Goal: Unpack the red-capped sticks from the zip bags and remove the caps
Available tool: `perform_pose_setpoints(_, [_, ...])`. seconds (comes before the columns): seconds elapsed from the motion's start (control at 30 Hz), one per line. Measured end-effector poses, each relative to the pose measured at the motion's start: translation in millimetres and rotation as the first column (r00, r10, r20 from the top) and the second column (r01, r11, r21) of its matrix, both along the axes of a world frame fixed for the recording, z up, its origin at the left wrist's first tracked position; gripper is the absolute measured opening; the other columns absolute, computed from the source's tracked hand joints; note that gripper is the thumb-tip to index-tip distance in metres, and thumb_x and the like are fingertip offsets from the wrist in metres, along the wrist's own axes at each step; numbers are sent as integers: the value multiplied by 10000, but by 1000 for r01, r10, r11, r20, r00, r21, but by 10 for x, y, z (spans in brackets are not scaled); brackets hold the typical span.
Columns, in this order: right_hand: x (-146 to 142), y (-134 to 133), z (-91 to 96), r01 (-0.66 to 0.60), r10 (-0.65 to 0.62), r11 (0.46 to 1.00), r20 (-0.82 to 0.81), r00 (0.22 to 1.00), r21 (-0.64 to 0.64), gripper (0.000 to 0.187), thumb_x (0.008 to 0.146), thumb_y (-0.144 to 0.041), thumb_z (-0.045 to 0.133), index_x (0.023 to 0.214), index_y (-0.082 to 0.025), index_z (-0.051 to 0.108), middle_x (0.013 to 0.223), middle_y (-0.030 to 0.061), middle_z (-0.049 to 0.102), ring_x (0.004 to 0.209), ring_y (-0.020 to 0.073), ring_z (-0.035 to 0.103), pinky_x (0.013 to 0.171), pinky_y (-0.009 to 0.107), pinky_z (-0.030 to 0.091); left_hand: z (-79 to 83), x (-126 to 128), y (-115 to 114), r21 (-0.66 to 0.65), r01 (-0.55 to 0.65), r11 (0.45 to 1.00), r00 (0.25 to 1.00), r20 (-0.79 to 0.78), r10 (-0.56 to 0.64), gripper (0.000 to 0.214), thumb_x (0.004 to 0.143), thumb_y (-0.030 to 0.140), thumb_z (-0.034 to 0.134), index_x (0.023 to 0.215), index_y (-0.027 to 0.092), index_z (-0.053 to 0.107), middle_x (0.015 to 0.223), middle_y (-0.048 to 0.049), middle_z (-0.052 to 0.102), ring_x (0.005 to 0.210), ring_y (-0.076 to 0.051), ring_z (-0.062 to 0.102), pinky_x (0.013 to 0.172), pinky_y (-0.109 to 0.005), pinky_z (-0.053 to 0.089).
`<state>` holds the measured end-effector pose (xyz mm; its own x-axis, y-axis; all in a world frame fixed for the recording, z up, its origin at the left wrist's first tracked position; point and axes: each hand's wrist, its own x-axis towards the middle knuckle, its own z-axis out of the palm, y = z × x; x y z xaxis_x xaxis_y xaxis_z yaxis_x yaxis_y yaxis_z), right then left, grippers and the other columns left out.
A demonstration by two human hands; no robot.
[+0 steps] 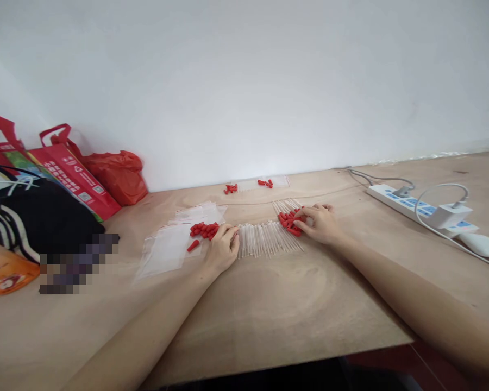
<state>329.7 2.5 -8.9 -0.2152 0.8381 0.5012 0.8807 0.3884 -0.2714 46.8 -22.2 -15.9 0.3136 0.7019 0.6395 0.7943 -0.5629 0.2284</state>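
Observation:
A row of thin clear tubes [264,240] lies side by side on the wooden table. Red rubber bulbs sit at both sides of the row, a left pile [204,231] and a right pile [290,218]. My left hand [222,250] rests at the row's left end, its fingers curled beside the left pile; what they hold, if anything, is hidden. Over the right pile, my right hand [320,224] has thumb and fingers closed on a red rubber bulb. One loose red bulb [193,246] lies left of my left hand.
Flat clear zip bags [163,255] lie left of the tubes. Near the wall is another bag [248,184] with red bulbs at both ends. A power strip [415,203] with cables lies right. Red bags [75,179] and a black bag [44,217] stand left.

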Motion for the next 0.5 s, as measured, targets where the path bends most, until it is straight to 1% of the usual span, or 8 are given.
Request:
perform_pose_setpoints(0.1, [-23, -13, -6, -23, 23, 1000, 47, 999, -4, 187, 767, -380, 490, 827, -283, 638, 872, -10, 657, 843, 192, 513, 824, 388, 212, 13, 5, -28, -50, 55, 997, 998, 13, -54, 189, 800, 244, 457, 928, 150, 560, 858, -53, 537, 714, -129, 549, 685, -272, 493])
perform_pose_setpoints(0.17, [-19, -13, -10, -16, 15, 1000, 62, 998, 2, 208, 784, -374, 468, 860, -299, 646, 913, -3, 652, 858, 194, 508, 820, 387, 216, 27, 6, -48, -68, 77, 995, 997, 29, -75, 208, 799, 292, 473, 931, 155, 558, 851, -49, 541, 707, -128, 550, 677, -274, 496])
perform_pose_setpoints(0.27, [18, 6, -7, 31, -31, 1000, 20, 999, -4, 248, 805, -369, 428, 902, -307, 648, 928, 7, 644, 865, 187, 507, 807, 374, 233, 56, 4, -70, -78, 82, 994, 995, 54, -78, 209, 809, 311, 463, 923, 167, 562, 847, -44, 548, 701, -125, 555, 667, -272, 496])
perform_pose_setpoints(0.37, [92, 58, 3, 146, -149, 988, -82, 985, -41, 276, 797, -390, 415, 875, -286, 657, 879, 17, 647, 839, 185, 518, 786, 366, 249, 81, -4, -78, -80, 67, 995, 996, 69, -62, 197, 826, 286, 432, 900, 168, 571, 844, -40, 555, 672, -115, 556, 668, -271, 492])
perform_pose_setpoints(0.43, [150, 107, 10, 249, -259, 965, -161, 952, -81, 288, 782, -401, 417, 854, -266, 661, 840, 27, 650, 821, 190, 528, 772, 368, 256, 88, -13, -77, -74, 49, 996, 997, 71, -44, 197, 831, 274, 418, 885, 170, 576, 845, -38, 562, 674, -116, 555, 671, -273, 488])
perform_pose_setpoints(0.5, [194, 154, 19, 318, -342, 937, -207, 916, -143, 296, 760, -426, 434, 833, -253, 662, 794, 29, 651, 791, 194, 540, 764, 373, 262, 86, -22, -71, -73, 37, 997, 997, 71, -31, 201, 834, 268, 409, 884, 172, 578, 852, -38, 567, 689, -122, 556, 674, -276, 483])
